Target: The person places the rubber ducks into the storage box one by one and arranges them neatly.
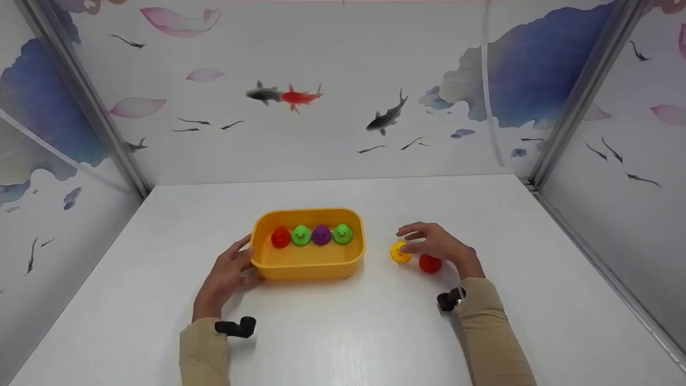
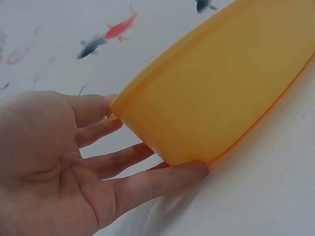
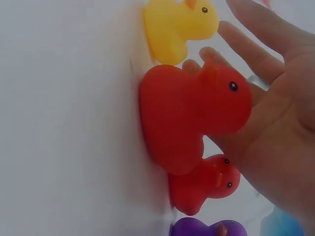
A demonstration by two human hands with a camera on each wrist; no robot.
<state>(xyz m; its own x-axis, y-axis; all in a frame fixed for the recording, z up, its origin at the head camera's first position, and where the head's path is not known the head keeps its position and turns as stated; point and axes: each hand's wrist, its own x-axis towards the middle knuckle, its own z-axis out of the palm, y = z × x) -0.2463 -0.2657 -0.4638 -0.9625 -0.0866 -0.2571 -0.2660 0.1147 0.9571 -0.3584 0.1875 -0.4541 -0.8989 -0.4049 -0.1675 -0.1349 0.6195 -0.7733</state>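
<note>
My left hand [image 1: 229, 272] is at the left end of a yellow plastic tub [image 1: 311, 272], fingers fairly straight against its rim and end wall. In the left wrist view, one digit of the left hand [image 2: 54, 157] lies along the bottom corner. Inside the tub sit a red toy duck [image 1: 280, 237], a purple one [image 1: 321, 235] and two green ones [image 1: 300, 235]. My right hand [image 1: 437, 242] reaches over a yellow duck [image 1: 399, 254], fingers spread and bent a little. A red duck [image 1: 430, 264] stands below its palm.
In the right wrist view, a second red duck [image 3: 204, 184] and a purple duck [image 3: 209, 228] stand beyond the nearer red duck [image 3: 184, 118]; the arm hides them from the head view. The white table [image 1: 321, 332] meets printed wall panels [image 1: 332, 145] at the back and sides.
</note>
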